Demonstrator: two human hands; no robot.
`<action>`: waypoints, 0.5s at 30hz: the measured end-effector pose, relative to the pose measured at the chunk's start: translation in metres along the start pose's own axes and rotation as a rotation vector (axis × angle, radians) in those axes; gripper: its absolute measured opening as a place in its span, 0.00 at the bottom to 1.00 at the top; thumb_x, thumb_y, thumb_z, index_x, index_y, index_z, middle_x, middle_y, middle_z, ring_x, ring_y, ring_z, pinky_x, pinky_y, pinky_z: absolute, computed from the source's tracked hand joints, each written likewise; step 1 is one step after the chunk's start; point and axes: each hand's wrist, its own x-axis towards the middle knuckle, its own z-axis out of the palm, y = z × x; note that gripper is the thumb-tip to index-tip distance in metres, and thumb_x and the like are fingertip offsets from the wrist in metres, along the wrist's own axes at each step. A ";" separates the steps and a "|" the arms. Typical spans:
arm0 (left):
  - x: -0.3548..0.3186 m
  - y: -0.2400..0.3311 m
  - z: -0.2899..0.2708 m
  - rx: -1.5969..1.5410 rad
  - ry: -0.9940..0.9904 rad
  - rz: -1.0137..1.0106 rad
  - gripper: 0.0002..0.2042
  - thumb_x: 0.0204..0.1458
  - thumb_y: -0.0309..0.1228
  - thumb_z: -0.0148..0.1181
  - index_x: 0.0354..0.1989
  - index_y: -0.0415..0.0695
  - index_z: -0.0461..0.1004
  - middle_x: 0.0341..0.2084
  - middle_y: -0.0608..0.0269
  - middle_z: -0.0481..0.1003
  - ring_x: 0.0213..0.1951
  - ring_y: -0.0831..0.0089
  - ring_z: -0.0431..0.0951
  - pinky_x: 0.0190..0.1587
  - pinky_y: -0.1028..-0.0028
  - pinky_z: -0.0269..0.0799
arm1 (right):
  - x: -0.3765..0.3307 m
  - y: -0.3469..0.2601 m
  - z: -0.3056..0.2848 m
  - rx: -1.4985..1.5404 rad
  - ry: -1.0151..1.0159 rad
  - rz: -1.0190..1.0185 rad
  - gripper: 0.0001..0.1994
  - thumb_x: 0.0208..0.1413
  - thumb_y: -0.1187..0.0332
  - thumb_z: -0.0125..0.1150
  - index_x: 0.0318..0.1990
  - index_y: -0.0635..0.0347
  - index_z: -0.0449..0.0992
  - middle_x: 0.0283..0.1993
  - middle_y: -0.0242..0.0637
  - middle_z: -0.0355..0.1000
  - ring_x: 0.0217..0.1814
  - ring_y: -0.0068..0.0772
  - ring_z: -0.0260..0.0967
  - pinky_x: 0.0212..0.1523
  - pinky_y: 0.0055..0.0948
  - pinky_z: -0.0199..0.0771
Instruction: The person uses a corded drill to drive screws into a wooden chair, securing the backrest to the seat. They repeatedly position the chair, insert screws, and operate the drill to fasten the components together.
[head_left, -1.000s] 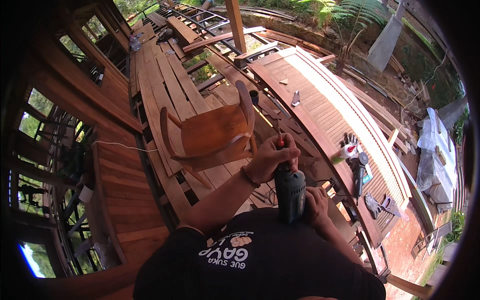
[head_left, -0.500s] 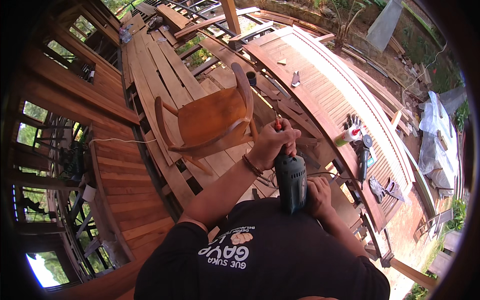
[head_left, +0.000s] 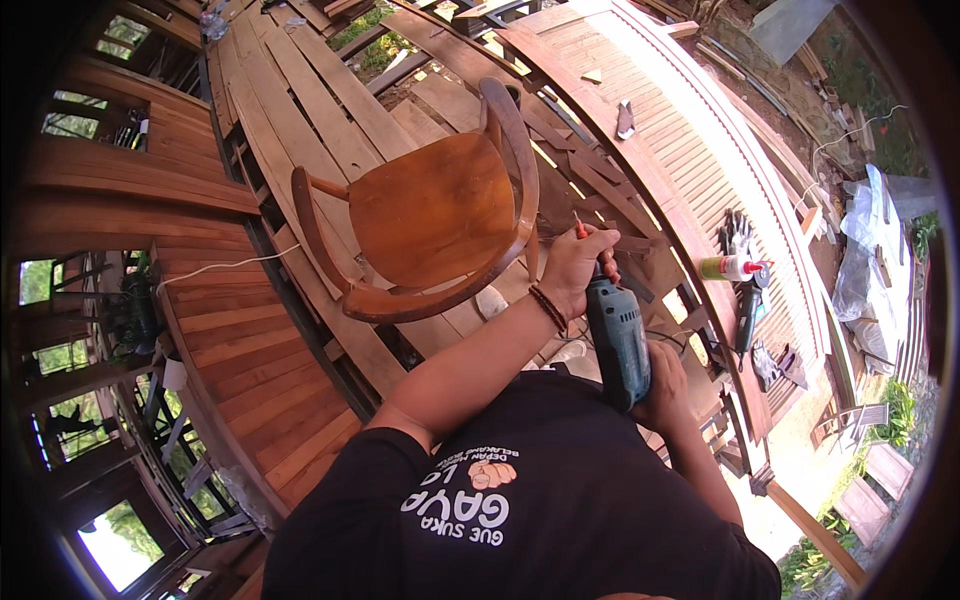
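Note:
A teal power drill (head_left: 622,345) is held close in front of my black shirt, its nose pointing away from me. My left hand (head_left: 583,268) is closed round the nose end, and a thin red piece with a metal tip (head_left: 580,229) pokes out past the thumb. What the left fingers press on inside is hidden. At the drill's rear, my right hand (head_left: 663,385) wraps the handle, partly behind the body. Just beyond my left forearm stands a brown wooden armchair (head_left: 430,210) with a curved back rail.
On the slatted wooden surface to the right lie a glue bottle (head_left: 728,268) with a red cap, a glove (head_left: 737,232), an angle grinder (head_left: 750,312) and more gloves (head_left: 775,366). Loose planks (head_left: 300,95) cover the far floor, with gaps between them. A white cord (head_left: 230,264) runs at left.
The drill and both hands have shifted right and tilted in the picture, still gripped. The chair appears larger and the whole view has shifted somewhat.

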 end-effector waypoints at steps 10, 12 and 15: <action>0.026 0.007 -0.023 -0.355 0.134 -0.182 0.06 0.61 0.32 0.55 0.34 0.44 0.68 0.26 0.61 0.72 0.32 0.68 0.76 0.43 0.60 0.76 | 0.050 -0.018 -0.014 0.380 0.003 0.409 0.45 0.39 0.63 0.77 0.66 0.65 0.62 0.58 0.47 0.71 0.60 0.40 0.71 0.59 0.36 0.70; 0.026 0.018 -0.026 -0.333 0.115 -0.181 0.07 0.62 0.32 0.53 0.35 0.43 0.69 0.28 0.59 0.73 0.35 0.67 0.77 0.46 0.60 0.75 | 0.066 -0.018 -0.022 0.500 -0.010 0.460 0.43 0.40 0.62 0.76 0.65 0.66 0.63 0.59 0.47 0.71 0.61 0.39 0.70 0.60 0.36 0.69; 0.026 0.039 -0.038 -0.253 0.065 -0.194 0.08 0.64 0.32 0.51 0.39 0.40 0.70 0.33 0.56 0.75 0.40 0.65 0.78 0.49 0.61 0.75 | 0.093 -0.014 -0.034 0.787 -0.032 0.560 0.42 0.40 0.66 0.75 0.64 0.70 0.62 0.57 0.45 0.71 0.60 0.35 0.70 0.60 0.34 0.69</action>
